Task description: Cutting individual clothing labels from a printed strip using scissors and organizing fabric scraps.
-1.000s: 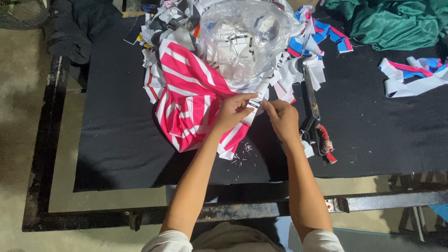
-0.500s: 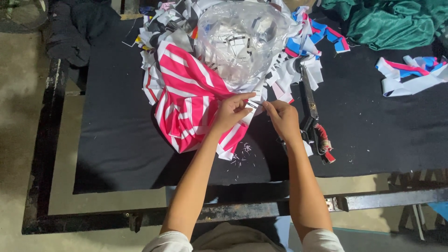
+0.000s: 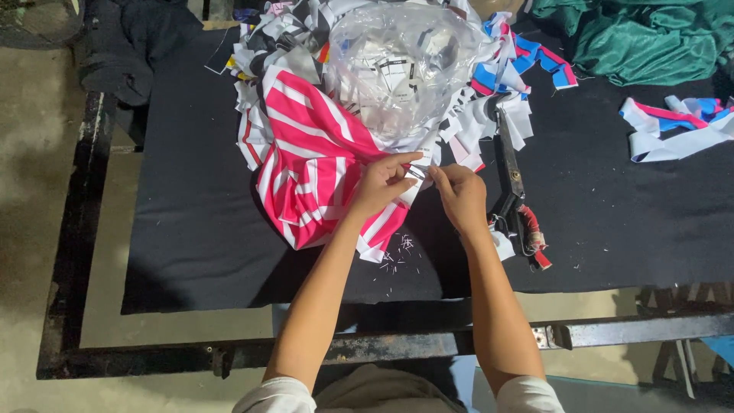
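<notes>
**Small white piece being pinched between two hands at the heap's edge**

A small white scrap [image 3: 420,171] is being held between the left hand [image 3: 382,186] and the right hand [image 3: 461,196], both closed in a fingertip pinch on it. Most of the scrap is being covered by the fingers, so its outline is hard to make out; what shows is seen running roughly left to right from one hand to the other, its long axis lying across the view. Whether it is being kept joined to the cloth behind it cannot be told.

The scrap is being held just above the near edge of a pink-and-white striped cloth [image 3: 310,164], which is being draped from upper left to lower right over a black mat [image 3: 191,229]. Part of that cloth is being hidden under a crumpled clear bag [image 3: 397,65], and the pieces inside the bag are being blurred by its glare. A heap of strips [image 3: 489,115] is being partly buried behind the bag.

Scissors [image 3: 514,191] are being left just right of the right hand, lying nearly straight up and down the view, with tape-wrapped handles toward the person; the handles are being partly screened by the hand. Tiny white clippings [image 3: 397,256] are being scattered on the mat below the hands. A green cloth [image 3: 642,38] is being cut off by the top edge.
</notes>
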